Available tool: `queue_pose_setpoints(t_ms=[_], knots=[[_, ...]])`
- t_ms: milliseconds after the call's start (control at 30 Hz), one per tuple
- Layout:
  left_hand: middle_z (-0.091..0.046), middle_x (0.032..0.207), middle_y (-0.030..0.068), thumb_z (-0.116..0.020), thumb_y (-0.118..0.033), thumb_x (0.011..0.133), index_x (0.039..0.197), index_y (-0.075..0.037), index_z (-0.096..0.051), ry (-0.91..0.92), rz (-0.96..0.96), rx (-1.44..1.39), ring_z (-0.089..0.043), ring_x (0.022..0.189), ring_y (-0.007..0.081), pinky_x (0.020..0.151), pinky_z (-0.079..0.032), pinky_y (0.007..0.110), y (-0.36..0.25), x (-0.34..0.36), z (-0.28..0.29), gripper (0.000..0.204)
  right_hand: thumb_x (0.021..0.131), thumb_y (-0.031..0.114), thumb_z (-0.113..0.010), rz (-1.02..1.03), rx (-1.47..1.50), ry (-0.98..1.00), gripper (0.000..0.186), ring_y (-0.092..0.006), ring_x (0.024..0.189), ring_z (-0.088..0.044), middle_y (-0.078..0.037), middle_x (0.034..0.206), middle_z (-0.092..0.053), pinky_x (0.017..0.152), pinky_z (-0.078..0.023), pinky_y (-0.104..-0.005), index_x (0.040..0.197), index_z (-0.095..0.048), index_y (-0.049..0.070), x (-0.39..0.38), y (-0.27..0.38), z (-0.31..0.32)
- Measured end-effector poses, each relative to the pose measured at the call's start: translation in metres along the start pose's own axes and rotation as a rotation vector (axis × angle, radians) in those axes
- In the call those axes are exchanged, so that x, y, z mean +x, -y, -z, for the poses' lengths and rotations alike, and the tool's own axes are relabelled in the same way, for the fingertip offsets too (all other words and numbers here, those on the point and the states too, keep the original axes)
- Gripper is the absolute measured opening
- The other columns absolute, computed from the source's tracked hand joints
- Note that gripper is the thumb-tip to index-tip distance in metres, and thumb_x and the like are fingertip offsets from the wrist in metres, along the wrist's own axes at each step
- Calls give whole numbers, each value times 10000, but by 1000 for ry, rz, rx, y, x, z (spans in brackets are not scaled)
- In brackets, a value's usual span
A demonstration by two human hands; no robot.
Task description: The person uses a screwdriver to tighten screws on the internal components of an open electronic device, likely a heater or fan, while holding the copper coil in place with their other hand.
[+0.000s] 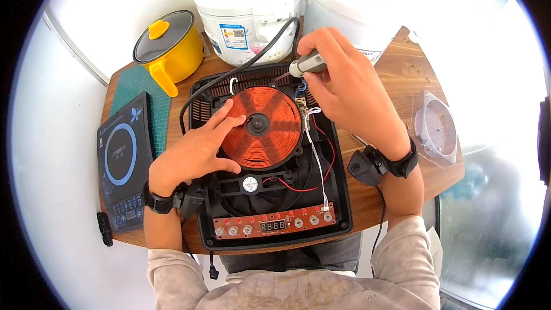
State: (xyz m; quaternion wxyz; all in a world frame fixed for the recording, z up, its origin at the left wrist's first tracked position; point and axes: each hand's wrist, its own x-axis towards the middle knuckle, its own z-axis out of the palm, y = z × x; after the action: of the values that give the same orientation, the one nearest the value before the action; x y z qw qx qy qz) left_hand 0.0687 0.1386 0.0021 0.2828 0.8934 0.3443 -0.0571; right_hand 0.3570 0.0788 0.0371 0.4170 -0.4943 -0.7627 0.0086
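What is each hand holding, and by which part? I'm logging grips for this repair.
Right hand grips a screwdriver by its handle. Left hand holds nothing; it rests flat on the copper coil.

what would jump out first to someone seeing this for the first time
The bright copper coil at the centre of the opened black cooker base grabs the eye, with the left hand flat on it. Just above, the right hand holds a grey screwdriver tip-down at the coil's upper right edge. A yellow pot stands out at the table's far left corner.
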Motion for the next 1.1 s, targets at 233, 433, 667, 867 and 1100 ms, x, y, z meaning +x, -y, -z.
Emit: queue_pose_setpoints(t_ms=[233,433,667,867,1100], knots=[[-168,1719,176,-882,-395,770,1536,-120,-405,-11,-24,13,-408,1471,414,1168,-399,476,5,1,-2,943,857,-41,-611,6,11,-7,305,-431,841,-628,-157,1026,-569,679,-527,-496,1117,-490,63,0,-1,-3],[-170,1717,179,-878,-413,773,1534,-123,-405,-9,-14,31,-418,1460,428,1164,-404,474,3,1,-1,942,852,-50,-633,4,-9,6,344,-435,857,-630,-158,1047,-572,684,-528,-502,1140,-481,62,0,-2,-2],[-185,1706,193,-866,-388,788,1530,-113,-408,-67,-86,68,-567,1287,478,1058,-500,481,7,0,-4,914,838,-76,-639,13,2,3,367,-434,885,-634,-148,1071,-584,694,-530,-495,1143,-485,60,1,1,-1],[-184,1706,196,-868,-383,788,1527,-113,-409,-71,-91,71,-561,1293,484,1063,-498,485,7,0,-5,911,839,-77,-628,24,23,26,350,-438,899,-632,-149,1071,-584,704,-520,-491,1130,-488,58,1,0,0],[-182,1708,195,-873,-372,781,1528,-111,-411,-65,-75,58,-553,1303,485,1072,-491,489,6,0,-5,916,902,35,-673,2,36,53,250,-389,833,-650,-146,993,-587,695,-507,-470,1074,-494,60,2,-1,5]])
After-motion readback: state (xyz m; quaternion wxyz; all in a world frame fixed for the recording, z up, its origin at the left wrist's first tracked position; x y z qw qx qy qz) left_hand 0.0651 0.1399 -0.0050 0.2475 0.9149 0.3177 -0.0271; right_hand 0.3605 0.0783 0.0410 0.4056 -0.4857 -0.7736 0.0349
